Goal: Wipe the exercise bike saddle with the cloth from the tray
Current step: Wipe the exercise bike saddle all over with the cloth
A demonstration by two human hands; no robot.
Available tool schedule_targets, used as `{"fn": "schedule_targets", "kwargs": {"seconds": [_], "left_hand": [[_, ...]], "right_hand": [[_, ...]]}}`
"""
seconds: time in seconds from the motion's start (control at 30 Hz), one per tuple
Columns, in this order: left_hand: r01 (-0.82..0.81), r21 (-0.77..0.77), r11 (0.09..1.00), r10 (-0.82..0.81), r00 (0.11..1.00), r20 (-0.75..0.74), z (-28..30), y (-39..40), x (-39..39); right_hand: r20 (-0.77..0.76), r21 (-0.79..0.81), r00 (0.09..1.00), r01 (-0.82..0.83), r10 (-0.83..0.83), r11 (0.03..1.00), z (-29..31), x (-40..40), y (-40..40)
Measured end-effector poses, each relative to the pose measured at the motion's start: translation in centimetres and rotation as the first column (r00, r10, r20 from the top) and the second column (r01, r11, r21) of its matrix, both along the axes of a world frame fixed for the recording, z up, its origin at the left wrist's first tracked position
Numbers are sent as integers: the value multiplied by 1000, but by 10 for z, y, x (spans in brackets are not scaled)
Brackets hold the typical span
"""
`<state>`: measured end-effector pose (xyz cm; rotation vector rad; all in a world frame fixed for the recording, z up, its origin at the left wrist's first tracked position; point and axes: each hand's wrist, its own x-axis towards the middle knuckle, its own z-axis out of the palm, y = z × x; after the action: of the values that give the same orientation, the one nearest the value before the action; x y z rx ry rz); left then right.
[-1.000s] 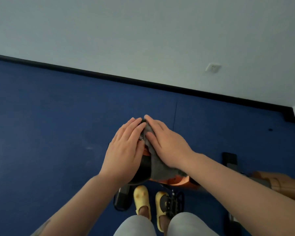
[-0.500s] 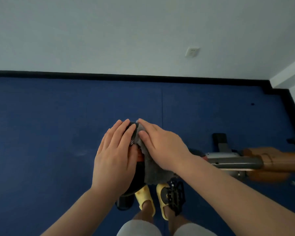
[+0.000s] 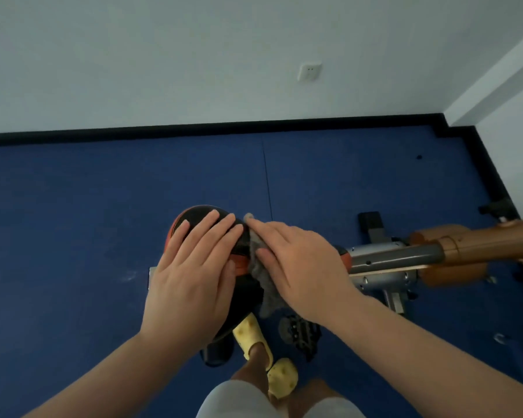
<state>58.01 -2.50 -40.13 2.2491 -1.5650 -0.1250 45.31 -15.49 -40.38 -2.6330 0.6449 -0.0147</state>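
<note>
since a second ago the right hand (image 3: 299,263) has slid the grey cloth (image 3: 261,273) to the saddle's right side, baring more of the black and orange saddle (image 3: 193,217). its fingers lie flat and close together, pressing the cloth down. the left hand (image 3: 190,273) rests spread flat on the saddle.

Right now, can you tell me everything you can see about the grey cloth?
The grey cloth looks soft and fuzzy, like a small towel. It is crumpled, not folded, and draped over the right side of the black and orange saddle. The right hand lies flat on top, pressing it down, so most of it is hidden. One corner pokes out past the fingertips, and another end hangs below the palm. The left hand rests on the saddle beside it.
</note>
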Motion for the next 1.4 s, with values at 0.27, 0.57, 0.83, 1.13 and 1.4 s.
{"fn": "schedule_targets", "kwargs": {"seconds": [0.27, 0.57, 0.83, 1.13, 1.4], "left_hand": [[-46, -58, 997, 45, 999, -14, 1, -1, 0], [-354, -256, 900, 325, 934, -146, -8, 5, -1], [-386, -309, 869, 341, 920, -191, -12, 5, 0], [-381, -282, 881, 333, 921, -204, -10, 5, 1], [-347, -236, 908, 294, 927, -233, -9, 3, 6]], "right_hand": [[-33, -118, 984, 173, -177, 978, -3, -1, -3], [-108, 155, 987, 138, -122, 978, 7, 2, -21], [39, 439, 997, -81, 71, 895, 3, 71, -12], [-91, 269, 994, 90, -68, 959, 5, 76, -1], [-96, 72, 977, 198, -190, 978, 2, 32, -1]]}}
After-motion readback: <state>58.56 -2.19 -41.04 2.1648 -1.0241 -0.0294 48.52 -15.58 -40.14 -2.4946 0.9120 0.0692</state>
